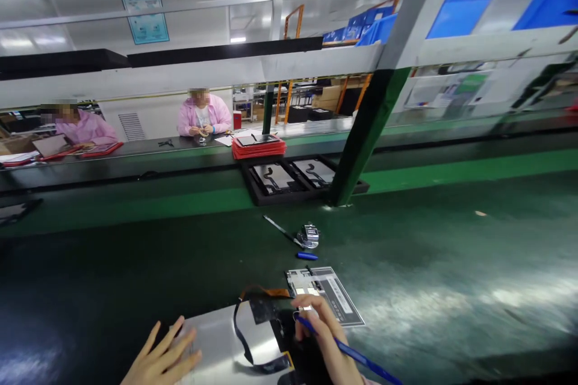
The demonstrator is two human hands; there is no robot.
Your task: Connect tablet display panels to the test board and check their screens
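A tablet screen panel (217, 337) with a silver metal back lies on the bench in front of me, cut off by the bottom edge of the view. A black flex cable (246, 346) curves across it. On the panel's left side, my left hand (165, 358) rests with its fingers spread. My right hand (323, 337) is closed around a slim blue pen (361, 358) over the panel's dark right-hand part; its fingers partly hide the pen's tip. Just beyond that hand lies a flat battery-like part (336, 298) with a black, printed face.
Farther along the green bench (428, 252) are a blue pen cap (307, 256), a metal tally counter (309, 234) and a thin stick-like tool (282, 230). A black tray (289, 192) holds more panels beside a slanted green post (361, 150). Two people in pink sit opposite.
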